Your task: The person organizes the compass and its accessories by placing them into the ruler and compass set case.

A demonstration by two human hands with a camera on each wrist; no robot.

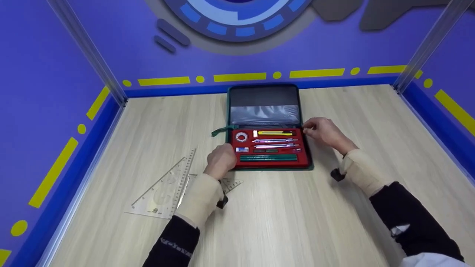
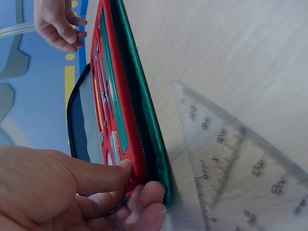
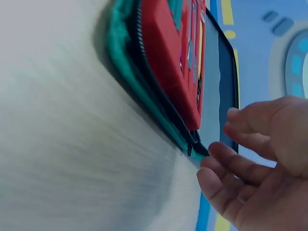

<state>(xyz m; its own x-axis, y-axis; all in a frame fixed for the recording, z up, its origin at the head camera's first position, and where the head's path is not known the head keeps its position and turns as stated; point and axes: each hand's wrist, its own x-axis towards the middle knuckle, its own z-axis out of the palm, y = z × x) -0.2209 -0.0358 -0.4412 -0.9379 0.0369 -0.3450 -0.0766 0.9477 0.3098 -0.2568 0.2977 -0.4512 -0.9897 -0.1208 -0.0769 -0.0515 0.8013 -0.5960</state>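
Tray, one, left hand pinching, right hand near; set squares, two.

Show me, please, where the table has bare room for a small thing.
Bare table: before the open case, between left sleeve and right sleeve; also between the right hand and the right wall. Crowded: the case's near left corner, with the left hand and clear set squares.

Green zip case: lay open between left fingers and right fingers, dark-lined lid beyond both | Red tray: sat in base, stocked with stationery, left edge pinched by left fingers, far-right corner near right ones
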